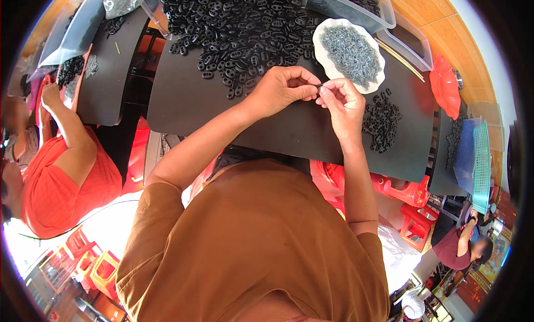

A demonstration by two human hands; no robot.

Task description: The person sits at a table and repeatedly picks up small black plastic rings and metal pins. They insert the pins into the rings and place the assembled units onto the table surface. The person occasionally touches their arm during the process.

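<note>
My left hand (278,93) and my right hand (344,106) meet over the dark table, fingertips pinched together. Between them is a small dark piece (320,87), mostly hidden by the fingers. Beyond my left hand spreads a large heap of black oval plastic pieces with holes (239,27). A cream plate with a scalloped rim (380,58) stands just past my right hand, filled with small greyish, shiny parts (350,52). To the right of my right wrist lies a smaller pile of black pieces (381,122).
Clear plastic bins (347,9) line the table's far edge. Thin yellowish sticks (401,60) and a red scalloped dish (445,85) lie at the right. A turquoise basket (480,166) is farther right. A person in red (72,177) works at another table on the left; red stools (416,226) stand below.
</note>
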